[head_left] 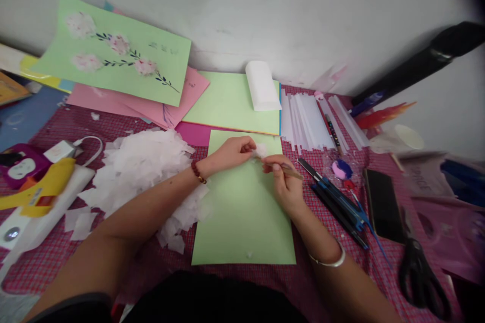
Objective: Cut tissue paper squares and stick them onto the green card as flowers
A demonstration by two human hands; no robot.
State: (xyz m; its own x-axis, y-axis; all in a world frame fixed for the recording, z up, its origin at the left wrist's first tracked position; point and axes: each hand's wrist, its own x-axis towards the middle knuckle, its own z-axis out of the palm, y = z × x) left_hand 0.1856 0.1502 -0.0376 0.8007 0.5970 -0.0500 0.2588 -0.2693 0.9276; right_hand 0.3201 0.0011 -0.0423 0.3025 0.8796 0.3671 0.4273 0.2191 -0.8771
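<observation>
Over the upper part of a light green sheet of paper, my two hands work close together. My left hand is closed, its fingertips at a small white piece of tissue paper. A thin tan stick is gripped by my right hand, its far end reaching to the tissue piece. Whether it is a brush or a plain stick I cannot tell. Left of the sheet lies a heap of white tissue paper pieces, some overlapping the sheet's edge.
A green card with pinkish tissue flowers leans at the back left. On the left are a yellow glue gun and a white power strip. Glue sticks, box cutters, a phone and scissors lie right.
</observation>
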